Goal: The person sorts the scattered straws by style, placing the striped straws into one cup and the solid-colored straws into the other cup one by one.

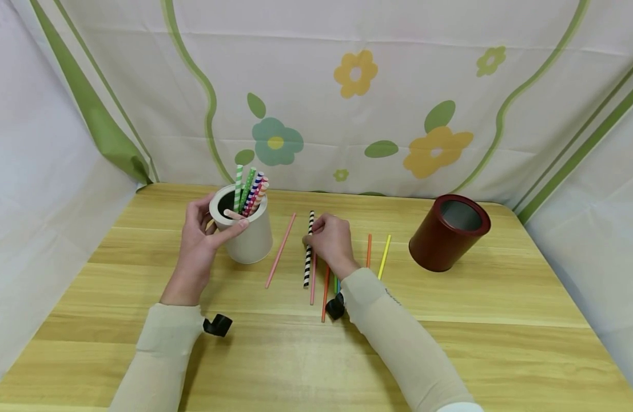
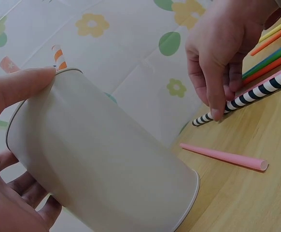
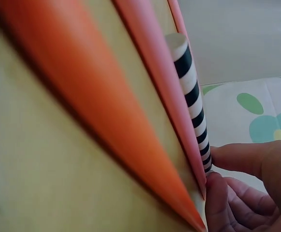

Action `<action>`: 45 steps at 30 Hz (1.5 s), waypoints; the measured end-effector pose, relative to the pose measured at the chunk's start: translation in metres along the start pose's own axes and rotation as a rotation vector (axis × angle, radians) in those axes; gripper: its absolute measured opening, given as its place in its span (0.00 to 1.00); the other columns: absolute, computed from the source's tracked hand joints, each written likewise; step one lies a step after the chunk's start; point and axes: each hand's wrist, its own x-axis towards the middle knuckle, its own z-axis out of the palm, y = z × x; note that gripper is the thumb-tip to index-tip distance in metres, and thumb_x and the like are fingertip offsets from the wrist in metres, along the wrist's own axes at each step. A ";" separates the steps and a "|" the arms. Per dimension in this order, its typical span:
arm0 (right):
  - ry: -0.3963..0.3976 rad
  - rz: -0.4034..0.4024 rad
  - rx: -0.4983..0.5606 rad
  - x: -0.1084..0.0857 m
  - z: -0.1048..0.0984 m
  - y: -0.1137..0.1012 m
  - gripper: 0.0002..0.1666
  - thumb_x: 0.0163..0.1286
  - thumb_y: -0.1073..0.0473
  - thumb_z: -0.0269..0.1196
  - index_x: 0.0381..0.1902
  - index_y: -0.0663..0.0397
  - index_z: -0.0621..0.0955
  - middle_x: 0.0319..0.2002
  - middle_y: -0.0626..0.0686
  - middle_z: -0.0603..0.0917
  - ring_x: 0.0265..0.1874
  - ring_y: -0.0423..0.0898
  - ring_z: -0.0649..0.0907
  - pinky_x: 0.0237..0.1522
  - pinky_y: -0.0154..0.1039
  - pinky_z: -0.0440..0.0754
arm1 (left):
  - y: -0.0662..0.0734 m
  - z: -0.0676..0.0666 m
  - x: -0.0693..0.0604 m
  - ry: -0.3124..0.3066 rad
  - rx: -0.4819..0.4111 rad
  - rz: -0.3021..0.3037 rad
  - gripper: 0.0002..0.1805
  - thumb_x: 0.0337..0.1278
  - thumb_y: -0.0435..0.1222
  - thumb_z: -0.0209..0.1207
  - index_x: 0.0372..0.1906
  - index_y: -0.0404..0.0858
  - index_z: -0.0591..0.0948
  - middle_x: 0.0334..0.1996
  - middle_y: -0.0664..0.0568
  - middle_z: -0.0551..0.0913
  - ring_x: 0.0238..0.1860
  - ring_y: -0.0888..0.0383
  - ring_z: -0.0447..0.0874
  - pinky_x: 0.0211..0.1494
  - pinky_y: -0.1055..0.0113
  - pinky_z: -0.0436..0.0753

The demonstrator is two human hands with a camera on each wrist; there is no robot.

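Note:
My left hand grips a white cylindrical can, its thumb at the rim and its fingers round the far left side. Several patterned paper straws stand in the can, and a pale pink one leans low across the rim. With thumb and fingertips, my right hand pinches a black-and-white striped paper straw at the table. Close beside that straw lies a pink straw, and an orange straw is nearer the right wrist camera.
Left of the striped straw lies another pink straw. Under and right of my right forearm are more plain straws, among them an orange one and a yellow one. A dark red can stands at the right on the wooden table.

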 end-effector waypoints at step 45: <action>-0.094 0.137 -0.060 0.008 -0.006 -0.007 0.14 0.62 0.56 0.80 0.43 0.54 0.90 0.46 0.53 0.90 0.35 0.46 0.88 0.32 0.36 0.85 | 0.001 0.000 0.000 -0.002 0.006 -0.009 0.47 0.62 0.33 0.75 0.79 0.46 0.61 0.77 0.54 0.66 0.76 0.56 0.63 0.87 0.49 0.59</action>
